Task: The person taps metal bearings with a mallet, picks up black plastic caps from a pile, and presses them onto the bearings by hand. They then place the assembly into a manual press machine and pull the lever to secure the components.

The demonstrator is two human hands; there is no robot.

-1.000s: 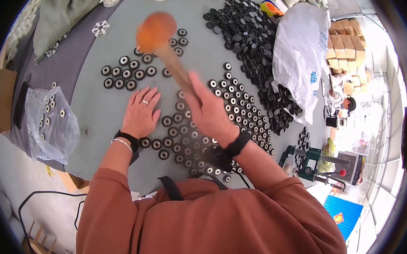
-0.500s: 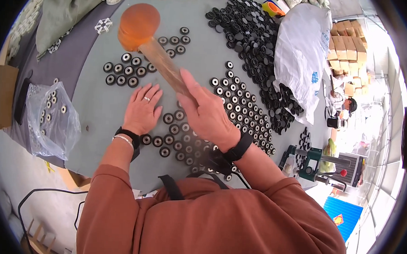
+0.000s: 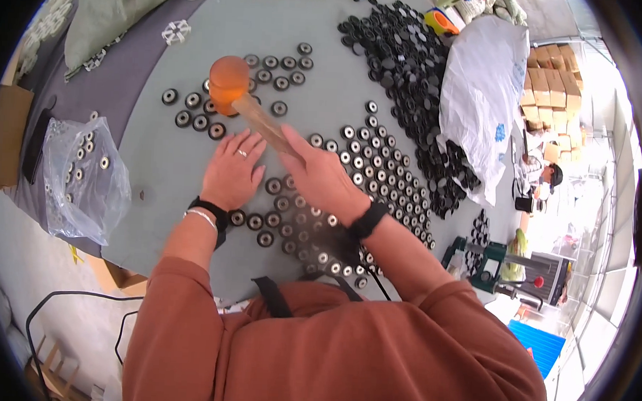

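Clock: twelve o'clock lies straight ahead of the person in the rust-brown top, its centre between the two hands.
Mallet: wooden-handled, its orange head pointing to eleven o'clock, over some dark discs; I cannot tell whether it touches them.
Right hand: the right hand has its fingers wrapped around the mallet's handle; a black band circles the wrist.
Left hand: the left hand is palm down at nine o'clock, fingers stretched out and slightly parted, thumb out to the side, a ring on one finger. It holds nothing.
Black discs: metal-centred black discs sit loosely at eleven, near the left fingertips; a denser spread fills three o'clock, and others lie between and below the hands.
Surface: a grey surface carries all these.
Black caps: a heap at one o'clock, beside a white bag at two.
Clear bag: at nine o'clock, a transparent bag with several discs.
Green press: at four o'clock, a hand press.
Background: stacked cartons past two o'clock; another person at three.
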